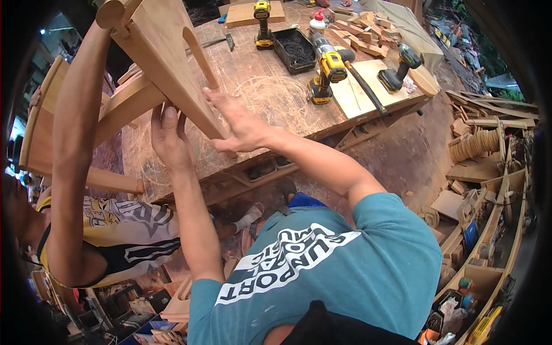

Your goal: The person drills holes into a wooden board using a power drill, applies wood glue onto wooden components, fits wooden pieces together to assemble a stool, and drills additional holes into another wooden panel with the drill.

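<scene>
A wooden furniture frame [178, 89] with straight legs and rails stands tilted over the worktable [253, 75]. Under its long sloping leg is my left hand [172, 141], fingers stretched upward and thumb raised; some fingertips are hidden by the wood. My right hand [244, 123] is spread at that leg's lower end, with the thumb on the near side and the fingers reaching past it. At the left, a co-worker's raised arm [77, 109] reaches to the top of the frame; the hand itself is not visible.
On the table stand several drills, including a yellow drill [329, 66], beside a black tray of screws [294, 50], a dark bar [365, 86], a bottle [317, 23] and wood offcuts [365, 34]. A curved wooden panel [43, 118] is at left. Rope coils [477, 145] and scrap lie right.
</scene>
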Available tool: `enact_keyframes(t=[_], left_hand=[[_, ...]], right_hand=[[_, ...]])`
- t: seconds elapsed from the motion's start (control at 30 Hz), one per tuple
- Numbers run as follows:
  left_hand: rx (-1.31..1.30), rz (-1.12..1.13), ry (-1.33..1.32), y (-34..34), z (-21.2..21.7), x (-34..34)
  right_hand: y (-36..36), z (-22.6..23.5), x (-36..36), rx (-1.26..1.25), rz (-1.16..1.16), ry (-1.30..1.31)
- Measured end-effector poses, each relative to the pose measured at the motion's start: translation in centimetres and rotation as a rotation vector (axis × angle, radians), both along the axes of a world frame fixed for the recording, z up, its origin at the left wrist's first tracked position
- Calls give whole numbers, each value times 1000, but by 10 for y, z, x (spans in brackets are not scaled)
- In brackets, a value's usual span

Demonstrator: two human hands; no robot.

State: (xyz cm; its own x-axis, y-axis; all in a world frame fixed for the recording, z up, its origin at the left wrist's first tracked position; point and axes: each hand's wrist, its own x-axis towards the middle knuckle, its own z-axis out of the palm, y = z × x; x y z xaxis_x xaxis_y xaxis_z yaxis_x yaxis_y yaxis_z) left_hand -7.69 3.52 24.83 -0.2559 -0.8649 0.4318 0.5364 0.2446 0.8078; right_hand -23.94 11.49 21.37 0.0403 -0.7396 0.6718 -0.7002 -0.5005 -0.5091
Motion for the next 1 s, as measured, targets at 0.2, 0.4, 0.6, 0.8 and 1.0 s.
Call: enact_keyframes(t=[0.2, 0.4, 0.6, 0.8, 1.0], left_hand=[[166, 206, -47, 38, -17, -8], [172, 500, -295, 83, -80, -12], [466, 770, -721, 165, -141, -2], [937, 1081, -1039, 304, -197, 28], [787, 424, -1511, 220, -121, 32]], right_hand=[[-47, -35, -62, 56, -244, -836], [-218, -93, -138, 109, -665, -795], [-395, -123, -205, 360, -711, -523], [-506, -149, -257, 486, -523, 156], [-548, -168, -258, 574, -503, 208]])
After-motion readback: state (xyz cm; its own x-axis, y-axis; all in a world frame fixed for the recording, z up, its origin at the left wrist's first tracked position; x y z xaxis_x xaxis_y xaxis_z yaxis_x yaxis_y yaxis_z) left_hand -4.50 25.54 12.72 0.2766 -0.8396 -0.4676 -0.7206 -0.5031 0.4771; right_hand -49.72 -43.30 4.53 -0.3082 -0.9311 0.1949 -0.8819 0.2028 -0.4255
